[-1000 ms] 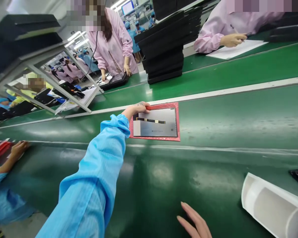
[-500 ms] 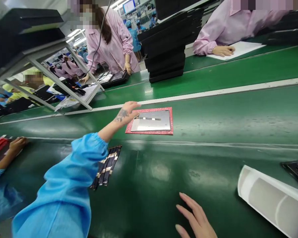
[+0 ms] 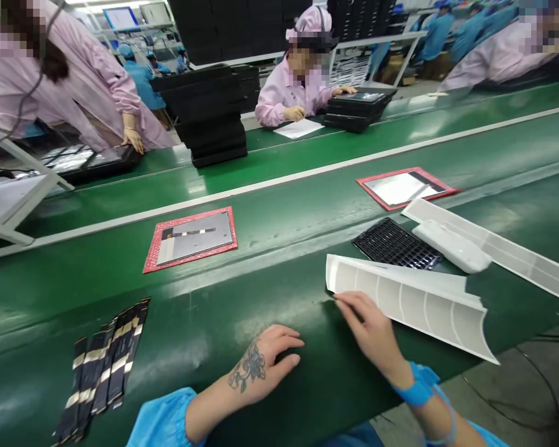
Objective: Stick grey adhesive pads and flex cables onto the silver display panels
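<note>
The left hand [image 3: 265, 363] lies on the green table [image 3: 200, 335] with its fingers a little bent. It holds nothing. It has a drawing on its back, and a blue sleeve [image 3: 161, 422] covers the arm behind it. The right hand [image 3: 370, 329] is flat and open, and it holds nothing too. Its fingertips [image 3: 342, 301] touch the near corner of a long white curved piece [image 3: 414, 304]. That piece lies on the table just in front of the right hand, with its hollow side up. Just behind it sits a black tray with many little holes [image 3: 394, 243]. A small white block [image 3: 451, 245] and a long white strip [image 3: 498, 251] lie beside the tray. To the left of the left hand, well apart from it, is a bunch of thin black and gold strips [image 3: 102, 366]. Farther back, a grey panel on a red mat [image 3: 190, 239] lies flat. Another red mat with a panel [image 3: 403, 187] lies far off to the right. Across the table stands a tall pile of black trays [image 3: 212, 115], and a person in a pink coat [image 3: 291, 93] sits near it.
</note>
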`<act>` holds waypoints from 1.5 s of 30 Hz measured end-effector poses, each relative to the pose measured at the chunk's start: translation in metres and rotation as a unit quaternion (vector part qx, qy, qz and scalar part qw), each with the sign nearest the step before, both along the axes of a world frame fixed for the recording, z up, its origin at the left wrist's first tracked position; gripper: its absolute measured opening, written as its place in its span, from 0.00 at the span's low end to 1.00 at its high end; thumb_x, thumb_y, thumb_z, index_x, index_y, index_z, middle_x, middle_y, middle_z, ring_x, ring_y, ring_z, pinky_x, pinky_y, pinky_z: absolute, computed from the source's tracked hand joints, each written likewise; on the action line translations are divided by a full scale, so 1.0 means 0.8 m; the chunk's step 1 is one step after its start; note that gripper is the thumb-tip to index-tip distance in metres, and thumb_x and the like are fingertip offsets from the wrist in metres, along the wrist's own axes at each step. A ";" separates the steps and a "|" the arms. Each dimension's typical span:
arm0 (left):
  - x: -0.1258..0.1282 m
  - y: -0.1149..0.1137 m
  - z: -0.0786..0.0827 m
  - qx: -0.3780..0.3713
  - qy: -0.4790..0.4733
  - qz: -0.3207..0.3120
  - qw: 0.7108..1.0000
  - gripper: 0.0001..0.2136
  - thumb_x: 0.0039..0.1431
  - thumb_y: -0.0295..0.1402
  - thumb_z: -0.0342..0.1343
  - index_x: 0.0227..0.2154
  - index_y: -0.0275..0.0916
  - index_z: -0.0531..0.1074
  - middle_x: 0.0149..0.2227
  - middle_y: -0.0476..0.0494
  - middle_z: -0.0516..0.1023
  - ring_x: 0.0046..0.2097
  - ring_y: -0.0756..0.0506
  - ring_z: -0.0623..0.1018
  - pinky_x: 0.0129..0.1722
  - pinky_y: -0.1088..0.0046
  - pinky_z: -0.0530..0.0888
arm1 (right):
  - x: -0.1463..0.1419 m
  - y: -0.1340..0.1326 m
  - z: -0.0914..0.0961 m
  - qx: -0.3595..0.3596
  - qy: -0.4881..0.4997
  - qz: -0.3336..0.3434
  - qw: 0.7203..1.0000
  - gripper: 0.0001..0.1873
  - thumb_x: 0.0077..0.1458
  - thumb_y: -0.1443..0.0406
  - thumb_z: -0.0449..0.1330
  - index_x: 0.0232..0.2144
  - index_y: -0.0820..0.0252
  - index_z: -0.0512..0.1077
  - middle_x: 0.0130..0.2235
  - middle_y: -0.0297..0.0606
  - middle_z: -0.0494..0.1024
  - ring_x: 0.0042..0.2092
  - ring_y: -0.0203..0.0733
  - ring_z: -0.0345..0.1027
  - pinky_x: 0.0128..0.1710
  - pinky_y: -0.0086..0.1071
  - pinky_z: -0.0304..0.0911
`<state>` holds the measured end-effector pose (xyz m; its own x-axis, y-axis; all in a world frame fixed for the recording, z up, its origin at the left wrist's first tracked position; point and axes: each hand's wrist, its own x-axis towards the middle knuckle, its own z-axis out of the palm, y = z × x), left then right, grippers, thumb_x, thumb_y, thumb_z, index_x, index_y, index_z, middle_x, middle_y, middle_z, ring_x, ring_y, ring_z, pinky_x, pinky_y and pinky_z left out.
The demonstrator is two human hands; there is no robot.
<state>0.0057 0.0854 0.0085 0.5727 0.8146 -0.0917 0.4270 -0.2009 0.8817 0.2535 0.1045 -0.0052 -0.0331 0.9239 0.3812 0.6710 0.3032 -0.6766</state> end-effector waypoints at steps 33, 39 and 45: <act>0.183 0.175 -0.036 0.229 -0.123 0.074 0.963 0.19 0.59 0.33 0.58 0.53 0.38 0.67 0.40 0.41 0.78 0.43 0.42 0.75 0.45 0.62 0.74 | 0.112 0.123 0.051 -0.089 -0.086 0.095 0.988 0.20 0.62 0.51 0.52 0.32 0.53 0.78 0.35 0.40 0.75 0.37 0.43 0.72 0.36 0.34 0.69; 0.190 0.175 -0.025 0.314 -0.106 0.097 0.938 0.09 0.55 0.29 0.60 0.39 0.38 0.75 0.47 0.38 0.77 0.52 0.37 0.71 0.50 0.55 0.70 | 0.107 0.112 0.059 -0.116 -0.034 0.056 0.991 0.18 0.58 0.49 0.57 0.32 0.55 0.75 0.28 0.36 0.75 0.30 0.40 0.70 0.32 0.32 0.68; 0.191 0.171 0.000 0.038 -0.170 0.064 0.983 0.05 0.55 0.27 0.58 0.25 0.37 0.72 0.25 0.50 0.74 0.32 0.49 0.72 0.35 0.74 0.69 | 0.116 0.109 0.073 -0.170 0.018 0.099 0.980 0.17 0.58 0.51 0.57 0.27 0.55 0.74 0.30 0.38 0.77 0.33 0.42 0.71 0.33 0.32 0.67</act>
<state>0.1586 0.2220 0.0088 0.4516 0.8793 0.1511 0.1375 -0.2360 0.9620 0.3463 0.1920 0.0530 -0.2175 0.9744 0.0566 0.5961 0.1785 -0.7828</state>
